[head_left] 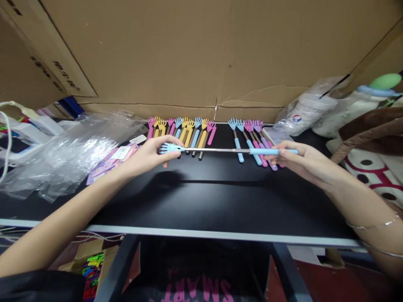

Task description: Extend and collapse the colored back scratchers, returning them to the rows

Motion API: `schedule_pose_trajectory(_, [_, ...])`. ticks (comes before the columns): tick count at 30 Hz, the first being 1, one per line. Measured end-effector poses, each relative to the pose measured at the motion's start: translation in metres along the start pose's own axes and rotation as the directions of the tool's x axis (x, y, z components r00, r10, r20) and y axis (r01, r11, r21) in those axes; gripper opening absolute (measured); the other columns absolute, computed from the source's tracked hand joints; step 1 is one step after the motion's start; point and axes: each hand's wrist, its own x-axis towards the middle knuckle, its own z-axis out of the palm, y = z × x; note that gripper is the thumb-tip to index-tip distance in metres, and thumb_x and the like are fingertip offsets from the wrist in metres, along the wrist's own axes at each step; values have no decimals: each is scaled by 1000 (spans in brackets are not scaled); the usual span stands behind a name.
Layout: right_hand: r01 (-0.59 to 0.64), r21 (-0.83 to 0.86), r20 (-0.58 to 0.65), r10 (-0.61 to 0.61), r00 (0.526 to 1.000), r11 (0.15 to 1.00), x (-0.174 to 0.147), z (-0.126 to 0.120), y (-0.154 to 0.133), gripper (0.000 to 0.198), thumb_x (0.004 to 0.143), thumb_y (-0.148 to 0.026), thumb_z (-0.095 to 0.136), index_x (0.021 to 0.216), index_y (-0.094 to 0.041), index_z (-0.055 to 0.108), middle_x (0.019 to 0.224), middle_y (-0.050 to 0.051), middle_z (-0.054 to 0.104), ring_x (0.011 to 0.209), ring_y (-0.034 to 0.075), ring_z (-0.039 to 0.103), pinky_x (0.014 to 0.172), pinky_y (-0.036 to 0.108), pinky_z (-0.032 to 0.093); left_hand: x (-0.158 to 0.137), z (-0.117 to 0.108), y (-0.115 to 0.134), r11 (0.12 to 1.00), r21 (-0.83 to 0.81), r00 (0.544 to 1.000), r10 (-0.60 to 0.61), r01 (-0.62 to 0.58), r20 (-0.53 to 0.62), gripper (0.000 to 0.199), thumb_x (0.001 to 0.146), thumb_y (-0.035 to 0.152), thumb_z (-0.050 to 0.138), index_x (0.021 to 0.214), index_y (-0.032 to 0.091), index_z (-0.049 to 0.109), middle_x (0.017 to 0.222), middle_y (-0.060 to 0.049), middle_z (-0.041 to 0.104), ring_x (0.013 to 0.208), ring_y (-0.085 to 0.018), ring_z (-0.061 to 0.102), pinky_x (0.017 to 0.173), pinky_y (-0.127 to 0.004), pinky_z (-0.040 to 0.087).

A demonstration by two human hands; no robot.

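A cardboard panel (151, 50) walls the back of the black surface (220, 209), which stretches open to its pale front edge (201, 233). Clear plastic bags (69, 147) crowd the left. The telescopic back scratcher (217, 149) spans crosswise above the surface, before the left row of back scratchers (195, 137) and the smaller right group (237, 147). The right hand (304, 161) pinches its blue handle; the left hand (154, 154) pinches its claw head.
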Motion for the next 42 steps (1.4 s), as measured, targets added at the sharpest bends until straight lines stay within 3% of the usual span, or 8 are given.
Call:
schedule_pose_trajectory(7, [-2,-25,143,6,990,1000,1,36,7,42,68,-56,79,84,-19,65,85,7,76,75,17,68,80,35,52,7,31,15,993,-73,990,97,-90,97,31,85,42,62,105,18,64,99,-1,68,54,-7,60,61,-22,48])
schedule_pose_trajectory(14, [241,-340,184,-187,965,909,3,31,4,33,83,-56,63,89,-24,67,80,4,74,76,19,67,77,35,51,6,35,16,984,123,989,114,-125,93,31,88,46,59,103,22,69,97,0,73,63,-13,65,68,-25,45])
schedule_pose_trajectory(17, [393,-571,180,-357,917,721,1,33,2,32,89,-55,55,96,-26,68,87,4,74,73,20,64,69,35,47,4,33,17,941,290,984,180,-175,8,31,90,50,56,104,26,70,106,1,74,89,-19,68,73,-25,43])
schedule_pose_trajectory(20, [493,-775,247,-530,811,394,-2,43,3,29,93,-48,52,103,-27,70,93,5,75,79,22,64,79,39,42,4,36,17,900,374,968,249,-222,-26,29,92,50,55,104,28,71,107,2,75,94,-18,67,71,-23,40])
schedule_pose_trajectory(24, [551,-825,407,-545,733,127,-5,52,7,33,97,-43,46,103,-24,72,85,8,74,82,24,63,82,41,39,3,39,18,859,454,964,266,-236,-2,26,89,49,59,98,28,73,99,2,76,90,-18,67,62,-22,34])
schedule_pose_trajectory(29, [571,-776,417,-461,783,269,1,36,6,39,96,-52,44,99,-25,72,91,7,75,81,22,65,71,34,42,1,22,20,903,423,992,28,-77,121,29,83,53,63,95,29,75,80,3,74,75,-19,65,60,-23,33])
schedule_pose_trajectory(35, [420,-712,307,-289,907,562,6,-14,-4,44,85,-62,54,92,-23,73,87,7,74,75,22,64,70,32,45,0,-24,-5,979,198,963,-19,-36,269,36,84,54,59,84,20,70,75,-1,70,72,-17,62,68,-25,43])
schedule_pose_trajectory(42, [272,-742,143,-252,957,612,4,-59,0,49,78,-68,60,89,-22,74,89,9,74,81,24,61,75,35,42,0,-56,-22,995,93,965,-52,29,257,30,80,50,64,80,21,69,72,-2,67,69,-16,60,67,-25,47])
